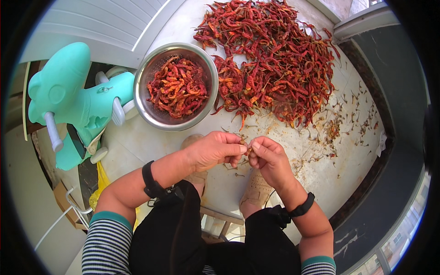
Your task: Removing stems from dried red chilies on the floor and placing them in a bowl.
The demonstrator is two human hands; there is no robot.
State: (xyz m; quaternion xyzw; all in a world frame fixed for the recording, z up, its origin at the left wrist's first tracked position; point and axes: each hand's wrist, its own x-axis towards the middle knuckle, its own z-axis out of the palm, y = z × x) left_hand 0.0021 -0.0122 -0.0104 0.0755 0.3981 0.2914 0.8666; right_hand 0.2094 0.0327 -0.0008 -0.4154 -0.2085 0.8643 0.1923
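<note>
My left hand [216,149] and my right hand [271,158] meet in front of me, low over the floor, with thumbs and fingertips pinched together. Between the fingertips a small bit of a dried chili pepper [246,151] shows; most of it is hidden by the fingers, so I cannot tell where each hand's grip ends. Just beyond the hands spreads a large heap of dried red chili peppers [279,68]. To the left of that heap stands a steel colander [141,98] with stemless-looking red chilies [178,87] inside.
Loose stems [353,107] and seeds litter the pale floor [215,121] to the right. A turquoise ride-on toy [87,105] stands at the left, near a yellow plastic bag [101,181]. A dark wall base [380,137] runs along the right. My shoes [255,190] are below the hands.
</note>
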